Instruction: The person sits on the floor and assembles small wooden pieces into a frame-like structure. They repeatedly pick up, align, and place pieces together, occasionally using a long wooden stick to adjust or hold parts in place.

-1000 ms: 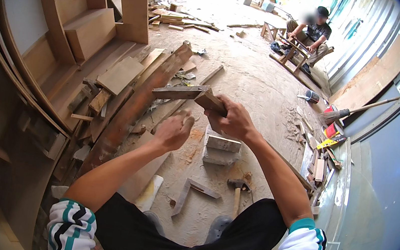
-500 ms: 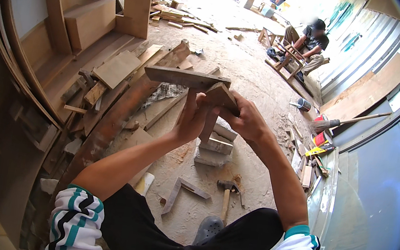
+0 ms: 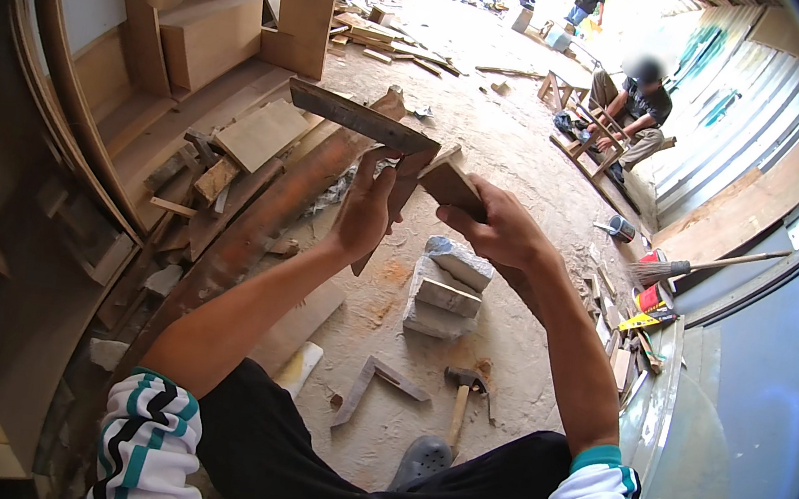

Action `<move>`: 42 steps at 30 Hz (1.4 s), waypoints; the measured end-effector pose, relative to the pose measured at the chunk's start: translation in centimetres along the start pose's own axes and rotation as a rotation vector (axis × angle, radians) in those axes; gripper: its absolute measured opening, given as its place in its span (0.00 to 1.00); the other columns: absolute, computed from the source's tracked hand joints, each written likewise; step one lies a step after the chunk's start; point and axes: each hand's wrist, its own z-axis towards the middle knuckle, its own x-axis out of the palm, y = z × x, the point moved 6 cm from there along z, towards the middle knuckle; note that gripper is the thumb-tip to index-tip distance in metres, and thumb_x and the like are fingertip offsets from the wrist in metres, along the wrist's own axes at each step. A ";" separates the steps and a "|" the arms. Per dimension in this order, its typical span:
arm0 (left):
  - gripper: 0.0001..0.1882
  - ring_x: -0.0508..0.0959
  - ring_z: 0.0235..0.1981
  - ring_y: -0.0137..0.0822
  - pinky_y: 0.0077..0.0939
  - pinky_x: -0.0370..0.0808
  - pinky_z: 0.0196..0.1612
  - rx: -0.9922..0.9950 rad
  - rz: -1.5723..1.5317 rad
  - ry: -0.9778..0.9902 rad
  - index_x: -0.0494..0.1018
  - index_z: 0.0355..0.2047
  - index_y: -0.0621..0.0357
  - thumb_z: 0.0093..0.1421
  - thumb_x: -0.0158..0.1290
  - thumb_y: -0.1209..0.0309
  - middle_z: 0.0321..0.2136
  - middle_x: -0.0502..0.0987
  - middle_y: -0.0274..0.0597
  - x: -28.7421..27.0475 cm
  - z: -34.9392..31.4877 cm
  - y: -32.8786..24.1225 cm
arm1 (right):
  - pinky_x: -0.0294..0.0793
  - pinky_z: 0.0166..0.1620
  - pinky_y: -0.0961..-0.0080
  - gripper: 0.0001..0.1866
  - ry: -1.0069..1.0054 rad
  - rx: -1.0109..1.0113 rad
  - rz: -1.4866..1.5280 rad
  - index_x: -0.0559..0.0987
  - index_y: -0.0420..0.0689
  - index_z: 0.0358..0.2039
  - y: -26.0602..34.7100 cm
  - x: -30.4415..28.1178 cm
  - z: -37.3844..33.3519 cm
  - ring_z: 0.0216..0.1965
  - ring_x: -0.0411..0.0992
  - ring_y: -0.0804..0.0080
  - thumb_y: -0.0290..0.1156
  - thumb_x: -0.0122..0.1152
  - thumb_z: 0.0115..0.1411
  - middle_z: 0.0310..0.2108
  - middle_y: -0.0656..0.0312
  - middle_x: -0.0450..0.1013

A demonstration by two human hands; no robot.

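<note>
My left hand (image 3: 366,207) is closed round the lower arm of an L-shaped wooden piece (image 3: 361,117), whose longer arm points up and left. My right hand (image 3: 512,226) grips a short wooden block (image 3: 452,186), its near end at the fingers and its far end close to the corner of the L. A narrow gap shows between block and L. Below the hands, a pale block (image 3: 460,261) stands with a short wood offcut (image 3: 447,297) against it. Nearer me on the floor lie another L-shaped piece (image 3: 372,383) and a claw hammer (image 3: 462,399).
Wood scraps (image 3: 260,137) and a long rusty beam (image 3: 253,215) lie at the left beside a wooden cabinet frame (image 3: 305,5). On the right are a broom (image 3: 664,271), a can (image 3: 616,229) and a hand saw (image 3: 647,321). Another person (image 3: 643,105) sits farther back with a wooden frame.
The block in my right hand has come away from the L-shaped piece. The L has tilted, its corner dropping to the right. The whole view has shifted slightly.
</note>
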 end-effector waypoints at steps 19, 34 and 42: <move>0.40 0.74 0.23 0.24 0.18 0.71 0.22 -0.102 -0.033 0.208 0.69 0.54 0.59 0.70 0.27 0.35 0.30 0.78 0.37 0.8 -0.7 1.5 | 0.78 0.44 0.59 0.29 0.220 0.010 -0.055 0.81 0.37 0.46 -1.6 3.6 0.7 0.36 0.80 0.56 0.55 0.64 0.61 0.32 0.46 0.80; 0.18 0.73 0.25 0.21 0.17 0.70 0.23 -0.039 0.131 0.282 0.75 0.47 0.59 0.65 0.60 0.59 0.29 0.77 0.33 1.6 -1.2 1.0 | 0.76 0.42 0.62 0.29 0.326 0.048 0.064 0.81 0.40 0.47 -3.2 4.9 0.8 0.36 0.78 0.60 0.56 0.63 0.62 0.32 0.51 0.79; 0.19 0.76 0.26 0.21 0.17 0.73 0.25 -0.118 0.089 0.276 0.78 0.44 0.60 0.62 0.64 0.58 0.30 0.80 0.34 2.0 -1.2 1.1 | 0.76 0.30 0.68 0.28 0.290 -0.014 0.173 0.80 0.40 0.48 -4.1 6.1 1.0 0.26 0.76 0.70 0.54 0.63 0.62 0.27 0.57 0.76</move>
